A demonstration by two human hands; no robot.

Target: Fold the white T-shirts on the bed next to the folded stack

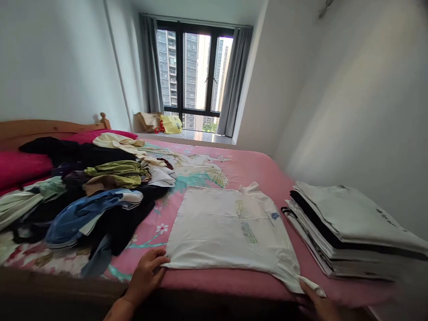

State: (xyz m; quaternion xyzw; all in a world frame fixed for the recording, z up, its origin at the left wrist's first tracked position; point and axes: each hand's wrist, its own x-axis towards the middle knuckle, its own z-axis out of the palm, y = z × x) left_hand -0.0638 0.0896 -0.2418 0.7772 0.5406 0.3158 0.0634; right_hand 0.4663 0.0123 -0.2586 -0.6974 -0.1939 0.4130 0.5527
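Nearest the camera, we are seeing the left hand [149, 273] pinching the near left corner of a white shirt [214, 232] between thumb and fingers. The right hand [316, 299] is gripping the shirt's sleeve at the near right. The shirt is lying flat on the pink bed [200, 283], print side up. We are noting a heap of loose clothes [113, 178] on its left and a folded stack [354, 227] on its right.
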